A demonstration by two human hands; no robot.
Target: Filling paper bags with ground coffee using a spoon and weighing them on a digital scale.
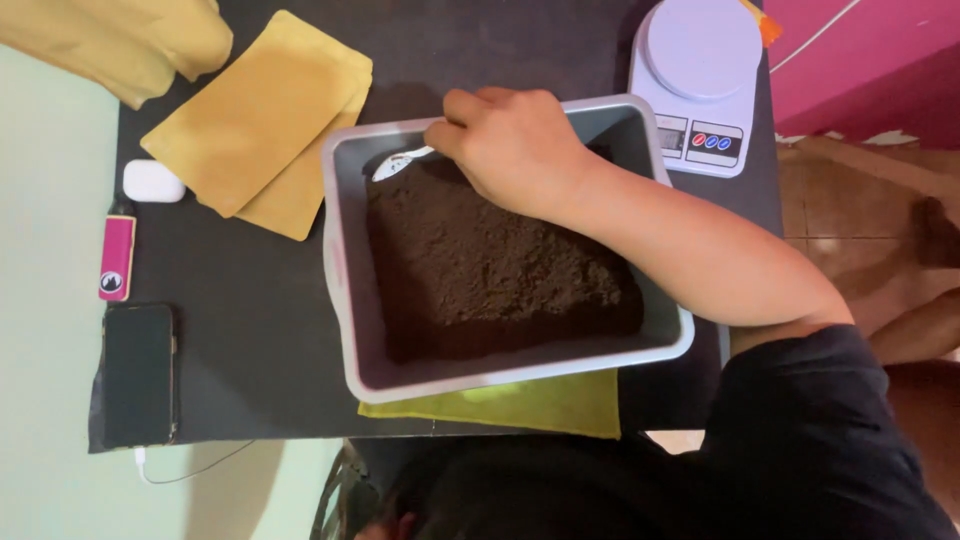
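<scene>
now spoon (400,162) in right hand (510,145)

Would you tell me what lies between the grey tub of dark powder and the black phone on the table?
In the head view, only bare black table lies between the grey tub and the black phone.

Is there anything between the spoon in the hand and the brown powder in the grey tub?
Nothing visible is in the way. The right hand holds the white spoon inside the grey tub, its bowl right at the far edge of the brown powder. The left hand is not in view.
</scene>
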